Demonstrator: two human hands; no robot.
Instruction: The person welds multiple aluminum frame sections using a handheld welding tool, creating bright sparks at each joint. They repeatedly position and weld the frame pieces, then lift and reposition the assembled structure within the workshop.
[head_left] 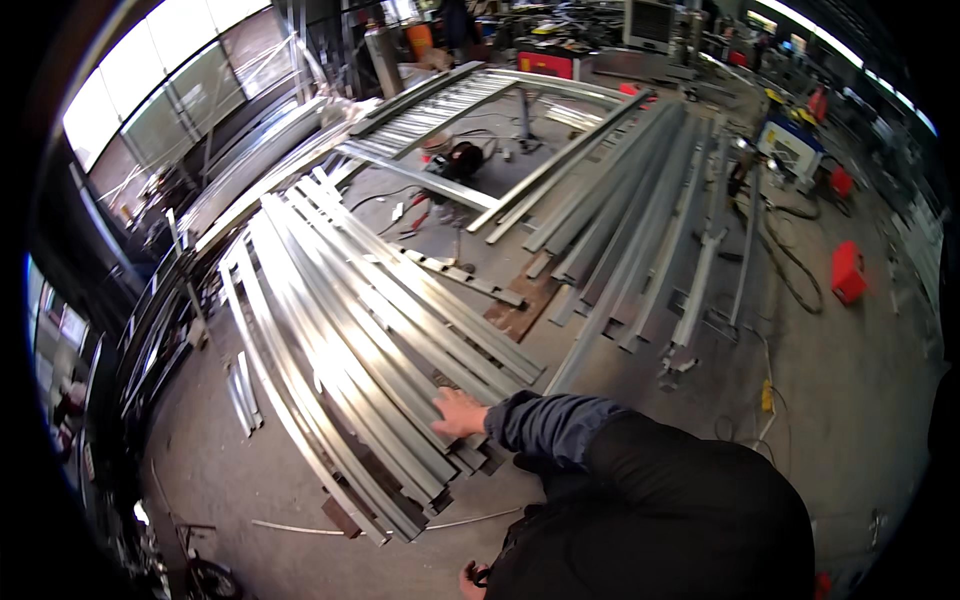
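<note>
My right hand (460, 412) reaches in from the right in a dark sleeve, its fingers spread over the near end of a steel profile (395, 400). It seems to touch the metal, but nothing shows gripped in it. Around it lie several long, shiny steel profiles (310, 320), side by side and fanning out toward me. At the lower edge only part of my left hand (470, 580) shows, close to my dark clothing. Its fingers are mostly hidden, and whether it holds something I cannot make out.
More grey profiles (640, 200) lie fanned at the right. Behind stands a welded steel frame (440, 180). Short offcuts (242, 395) and a thin rod (300, 527) lie on the floor. Cables (790, 265), a red box (848, 272) and a welding machine (790, 150) are at the right.
</note>
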